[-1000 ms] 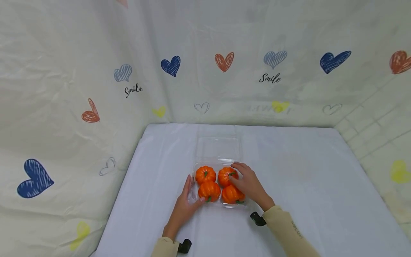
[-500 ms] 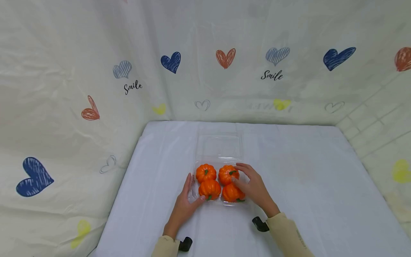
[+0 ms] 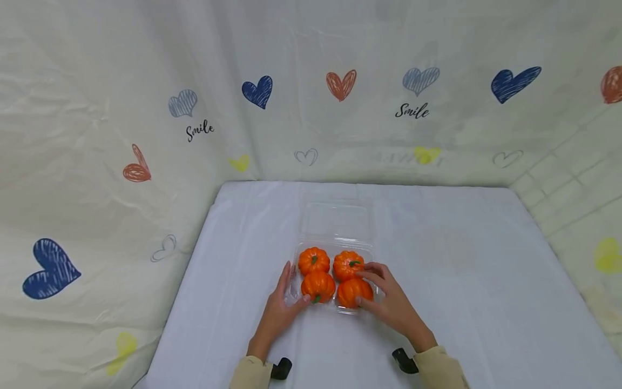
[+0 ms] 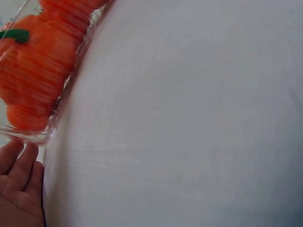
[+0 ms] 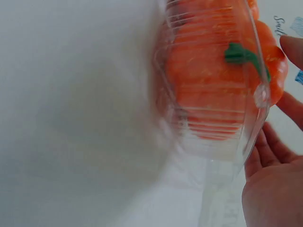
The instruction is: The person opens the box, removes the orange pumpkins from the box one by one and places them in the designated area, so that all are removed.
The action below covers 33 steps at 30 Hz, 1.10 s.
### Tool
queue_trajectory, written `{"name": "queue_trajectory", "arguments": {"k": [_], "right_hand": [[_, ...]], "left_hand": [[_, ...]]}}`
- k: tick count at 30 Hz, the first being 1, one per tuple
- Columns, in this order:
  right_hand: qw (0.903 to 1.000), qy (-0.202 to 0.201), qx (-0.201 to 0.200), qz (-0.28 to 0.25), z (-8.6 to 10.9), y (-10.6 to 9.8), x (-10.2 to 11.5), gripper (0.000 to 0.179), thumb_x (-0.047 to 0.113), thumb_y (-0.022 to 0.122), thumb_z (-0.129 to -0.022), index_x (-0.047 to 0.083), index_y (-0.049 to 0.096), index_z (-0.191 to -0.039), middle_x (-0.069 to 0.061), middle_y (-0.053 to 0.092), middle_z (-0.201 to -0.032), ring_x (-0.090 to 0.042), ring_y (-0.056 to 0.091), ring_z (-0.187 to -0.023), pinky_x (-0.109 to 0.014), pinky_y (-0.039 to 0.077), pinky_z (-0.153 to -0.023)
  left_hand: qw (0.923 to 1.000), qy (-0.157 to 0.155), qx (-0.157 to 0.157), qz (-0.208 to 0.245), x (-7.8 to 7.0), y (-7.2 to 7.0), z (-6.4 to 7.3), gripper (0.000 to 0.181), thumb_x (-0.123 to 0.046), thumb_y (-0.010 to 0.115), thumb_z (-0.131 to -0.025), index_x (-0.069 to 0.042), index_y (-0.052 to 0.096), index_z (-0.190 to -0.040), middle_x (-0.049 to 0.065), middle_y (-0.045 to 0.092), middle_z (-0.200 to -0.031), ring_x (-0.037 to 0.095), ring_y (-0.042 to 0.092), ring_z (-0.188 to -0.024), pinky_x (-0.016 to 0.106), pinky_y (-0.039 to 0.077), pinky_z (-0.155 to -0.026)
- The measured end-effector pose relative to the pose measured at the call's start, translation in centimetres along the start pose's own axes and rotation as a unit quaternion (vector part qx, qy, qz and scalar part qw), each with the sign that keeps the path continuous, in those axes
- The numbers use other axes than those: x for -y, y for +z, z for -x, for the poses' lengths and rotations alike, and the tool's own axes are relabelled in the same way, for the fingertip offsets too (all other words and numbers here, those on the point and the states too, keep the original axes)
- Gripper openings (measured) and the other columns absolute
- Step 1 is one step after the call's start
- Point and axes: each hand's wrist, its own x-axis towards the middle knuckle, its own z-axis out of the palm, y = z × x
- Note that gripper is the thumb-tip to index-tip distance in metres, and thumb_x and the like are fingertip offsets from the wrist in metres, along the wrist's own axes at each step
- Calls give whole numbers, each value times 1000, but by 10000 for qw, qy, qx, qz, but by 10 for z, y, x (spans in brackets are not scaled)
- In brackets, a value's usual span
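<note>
A clear plastic clamshell box lies on the table with its lid folded back. Small orange pumpkins with green stems fill it: back left, back right, front left and front right. My left hand rests along the box's left side, fingers fairly straight, thumb by the front-left pumpkin. With thumb and fingers on either side, my right hand holds the front-right pumpkin. In the right wrist view its other fingers lie beside the box wall. The stem of that pumpkin is hidden in the head view.
A white cloth covers the table. Behind it and at the sides hangs a pale curtain printed with hearts. The lid lies flat toward the table's far edge. A black wrist camera sticks out from the right sleeve.
My right hand has moved from the back-right pumpkin toward me, onto the front-right one. The box has shifted slightly at its right side. My left hand stays in place.
</note>
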Motion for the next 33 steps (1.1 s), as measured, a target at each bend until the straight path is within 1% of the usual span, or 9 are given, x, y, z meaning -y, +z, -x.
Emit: {"name": "queue_trajectory", "arguments": {"k": [4,9,11,14,16,23,27,29,33], "right_hand": [[9993,-228,186,223,1,-2,-2,43,25,85,-92,13,74,-132,-4,60,-140,-34,56,-132,-62,52,-107],[9992,-188,329,98,0,0,-1,45,28,85,-93,13,73,-134,-3,63,-137,-32,58,-130,-61,51,-108],[9993,-141,343,79,0,2,0,45,28,84,-94,13,73,-135,-2,64,-137,-31,58,-130,-61,51,-108],[9994,-154,279,94,0,2,0,45,26,85,-94,13,73,-135,-1,65,-136,-30,59,-129,-60,51,-108],[9996,-166,218,104,0,1,1,44,25,85,-94,13,74,-135,-1,66,-135,-29,60,-128,-60,52,-108],[9993,0,-34,-381,-2,-8,5,44,22,83,-96,10,72,-136,-6,69,-135,-38,61,-130,-67,48,-109],[9975,226,-255,-616,-4,-13,6,40,20,78,-100,8,70,-137,-8,69,-134,-36,63,-126,-69,47,-108],[9959,351,-416,-723,-5,-15,5,38,19,75,-102,5,69,-137,-8,69,-134,-32,65,-123,-62,51,-108],[9885,695,-769,-1098,-6,-20,5,38,20,69,-107,0,66,-139,-14,68,-134,-30,66,-116,-32,58,-99]], "left_hand": [[9999,100,-25,25,1,2,0,103,-55,78,-93,-30,19,-174,2,35,-172,32,34,-157,71,26,-121],[9999,77,-28,100,2,1,3,112,-55,83,-86,-32,17,-174,0,28,-175,34,35,-157,74,28,-118],[9999,110,3,83,2,1,3,116,-56,85,-84,-31,16,-174,-4,23,-176,31,31,-158,71,27,-120],[9997,220,51,44,2,0,4,118,-57,85,-84,-29,15,-174,-9,18,-177,27,27,-160,67,25,-123],[9997,241,86,21,2,0,4,118,-58,84,-84,-29,14,-174,-9,17,-177,26,26,-161,66,25,-123],[9998,108,168,56,3,1,5,113,-59,83,-84,-42,15,-172,-2,26,-176,30,28,-160,72,25,-120],[9997,125,199,55,3,1,5,111,-59,83,-84,-43,16,-172,-3,26,-176,28,27,-160,71,25,-121],[9996,136,228,9,3,1,5,111,-59,82,-85,-43,15,-172,-5,26,-176,26,27,-160,70,26,-121],[9992,317,215,-97,3,-1,5,104,-57,76,-92,-36,14,-173,-3,27,-175,26,29,-159,67,25,-123]]}}
